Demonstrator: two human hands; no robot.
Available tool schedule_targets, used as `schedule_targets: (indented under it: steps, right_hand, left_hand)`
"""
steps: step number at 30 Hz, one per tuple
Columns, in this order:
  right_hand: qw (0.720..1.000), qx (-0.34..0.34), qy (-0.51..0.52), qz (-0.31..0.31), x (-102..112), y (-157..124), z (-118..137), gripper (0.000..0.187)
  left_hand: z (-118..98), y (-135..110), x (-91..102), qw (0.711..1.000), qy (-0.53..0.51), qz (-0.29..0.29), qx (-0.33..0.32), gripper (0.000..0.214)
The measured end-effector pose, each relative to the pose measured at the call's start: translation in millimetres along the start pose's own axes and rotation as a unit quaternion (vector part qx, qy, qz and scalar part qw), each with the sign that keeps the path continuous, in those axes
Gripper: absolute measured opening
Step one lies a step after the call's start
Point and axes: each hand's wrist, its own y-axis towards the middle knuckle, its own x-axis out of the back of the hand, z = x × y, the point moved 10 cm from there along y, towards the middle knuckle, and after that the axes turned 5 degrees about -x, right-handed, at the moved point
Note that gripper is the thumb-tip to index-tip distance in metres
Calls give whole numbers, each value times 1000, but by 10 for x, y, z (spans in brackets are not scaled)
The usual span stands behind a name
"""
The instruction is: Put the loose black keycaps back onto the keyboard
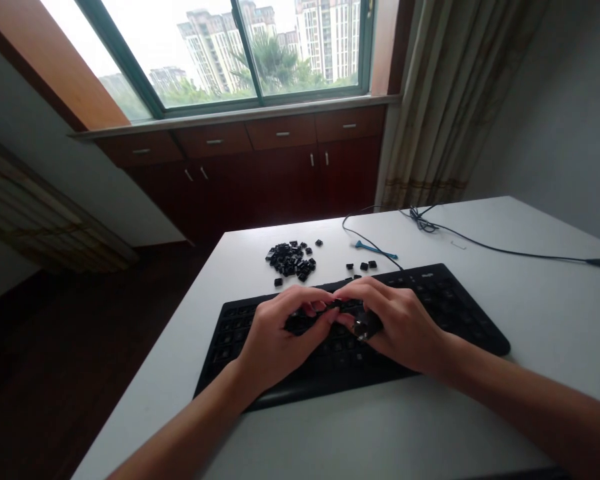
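A black computer keyboard [430, 293] lies on the white table [540, 320], with many of its keys hidden under my hands. My left hand [275, 330] is curled over the middle of the keyboard, its fingertips down near the keys. Close beside it, my right hand [397, 327] pinches a small dark object [365, 327], probably a black keycap. A heap of loose black keycaps [290, 260] sits beyond the keyboard to the left, and a few more keycaps [363, 265] lie just above its top edge.
A blue-handled tool [375, 250] lies behind the keyboard, crossed by a thin black cable [505, 249] that runs along the table's far side. Past the table's far edge stand dark wooden cabinets [280, 167] below a window.
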Motion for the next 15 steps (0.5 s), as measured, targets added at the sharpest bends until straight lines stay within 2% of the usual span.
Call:
schedule_targets:
  steps: [6, 12, 15]
  right_hand:
    - [999, 27, 13, -18, 55, 4, 46, 40]
    - [998, 11, 54, -15, 79, 70, 38, 36]
    - [998, 23, 61, 6, 218, 107, 48, 34]
  left_hand:
    - [126, -26, -20, 998, -33, 5, 46, 19]
    - [109, -3, -11, 998, -56, -2, 41, 18]
    - [54, -3, -41, 999, -23, 17, 20, 18]
